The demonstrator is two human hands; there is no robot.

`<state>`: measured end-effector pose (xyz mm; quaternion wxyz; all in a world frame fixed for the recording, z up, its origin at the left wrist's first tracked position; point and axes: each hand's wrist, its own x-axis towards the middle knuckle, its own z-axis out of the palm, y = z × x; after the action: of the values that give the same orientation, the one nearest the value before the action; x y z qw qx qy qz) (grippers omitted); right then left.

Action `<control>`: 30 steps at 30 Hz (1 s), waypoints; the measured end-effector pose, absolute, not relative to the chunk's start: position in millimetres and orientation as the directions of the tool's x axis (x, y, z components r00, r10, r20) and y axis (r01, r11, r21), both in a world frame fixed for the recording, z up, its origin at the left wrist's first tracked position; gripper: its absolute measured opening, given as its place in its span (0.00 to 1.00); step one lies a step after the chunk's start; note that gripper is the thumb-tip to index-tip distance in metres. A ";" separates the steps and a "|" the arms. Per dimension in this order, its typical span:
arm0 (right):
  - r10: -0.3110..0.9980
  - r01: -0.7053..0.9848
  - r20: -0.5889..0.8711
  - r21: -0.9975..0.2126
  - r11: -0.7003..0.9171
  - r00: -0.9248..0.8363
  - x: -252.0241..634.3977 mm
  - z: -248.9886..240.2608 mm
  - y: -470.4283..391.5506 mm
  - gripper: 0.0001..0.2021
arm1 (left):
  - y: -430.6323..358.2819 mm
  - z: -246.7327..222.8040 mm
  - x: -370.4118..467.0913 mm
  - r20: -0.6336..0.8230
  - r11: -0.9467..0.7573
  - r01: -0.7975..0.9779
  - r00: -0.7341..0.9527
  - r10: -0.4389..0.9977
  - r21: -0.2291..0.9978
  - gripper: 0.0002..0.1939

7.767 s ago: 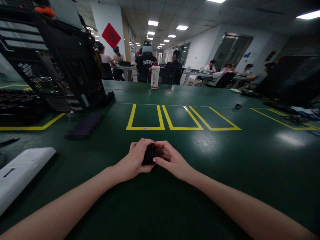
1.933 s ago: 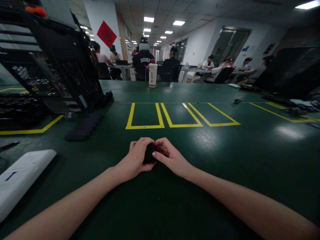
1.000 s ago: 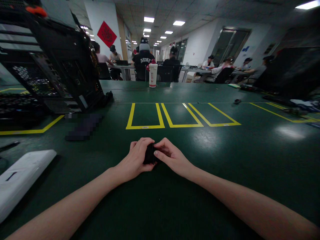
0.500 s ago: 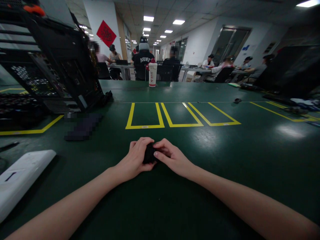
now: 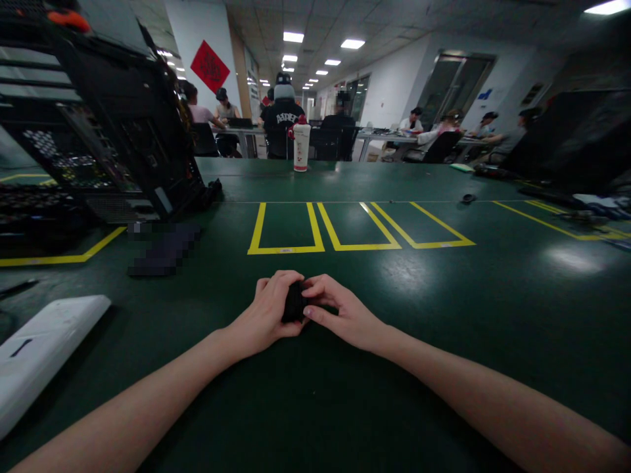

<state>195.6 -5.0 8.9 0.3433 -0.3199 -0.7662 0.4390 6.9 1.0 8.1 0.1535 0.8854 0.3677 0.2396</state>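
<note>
A small black object [image 5: 294,303], blocky or round-sided, is between my two hands over the green table; its kind does not show against the dark surface. From its left side my left hand [image 5: 269,312] wraps round it, fingers over the top and thumb below. My right hand [image 5: 340,309] meets it from the right, with curled fingertips and thumb against its right end. The hands cover much of its edges.
Yellow tape outlines [image 5: 286,250] lie beyond my hands on the green table [image 5: 345,407]. An open computer case [image 5: 148,144] and a white device [image 5: 54,341] stand left. Behind are a paper cup [image 5: 301,148] and a small round black piece [image 5: 468,198]. Several people sit at far tables.
My right thumb has shifted slightly downward and the right fingers have spread a little along the black object's right end. My left hand keeps its hold.
</note>
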 end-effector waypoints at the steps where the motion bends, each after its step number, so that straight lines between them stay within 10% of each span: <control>1: 0.800 0.196 0.245 -0.892 0.407 -0.548 194.7 8.3 -4.9 0.07 | 1.1 7.9 6.9 0.313 -0.684 0.580 0.615 0.724 0.443 0.30; 30: 0.790 0.233 0.249 -0.868 0.438 -0.561 193.7 10.6 -6.9 0.11 | -0.9 11.4 7.2 0.316 -0.695 0.575 0.625 0.714 0.432 0.30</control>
<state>193.7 -6.9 10.6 0.3347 -0.3282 -0.7792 0.4161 7.2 -0.9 11.4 0.1461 0.8894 0.3624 0.2373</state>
